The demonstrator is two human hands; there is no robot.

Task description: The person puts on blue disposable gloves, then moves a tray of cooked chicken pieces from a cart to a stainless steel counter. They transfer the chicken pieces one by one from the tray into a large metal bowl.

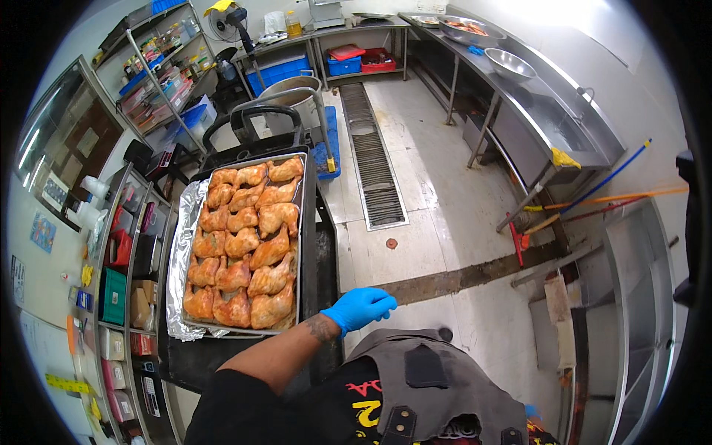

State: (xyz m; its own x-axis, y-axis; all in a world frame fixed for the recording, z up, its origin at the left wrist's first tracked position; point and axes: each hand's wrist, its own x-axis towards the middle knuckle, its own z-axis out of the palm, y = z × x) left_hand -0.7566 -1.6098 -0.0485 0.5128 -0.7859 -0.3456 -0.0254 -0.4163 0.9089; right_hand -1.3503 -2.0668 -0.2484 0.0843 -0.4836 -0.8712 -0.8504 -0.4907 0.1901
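Note:
My left hand (361, 308), in a blue disposable glove, hangs in the air just right of the black utility cart (327, 272). Its fingers are loosely curled together and nothing shows in them. Beside it, on the cart, a large metal sheet tray (300, 222) bears rows of roasted chicken leg quarters (242, 245). Crumpled aluminium foil (181, 278) lies along the tray's left side and under its near corner. Only a scrap of blue glove from my right hand (533, 411) shows at the bottom right, past my grey apron (439, 361); its fingers are hidden.
Beyond the cart a big metal pot (295, 103) stands by a blue platform trolley (331, 139). A drain grate (374, 161) runs along the floor. Stainless counters with a sink (556, 119) and bowls (510, 64) line the right wall. Loaded shelves (130, 222) stand left; long handles (606, 178) lean right.

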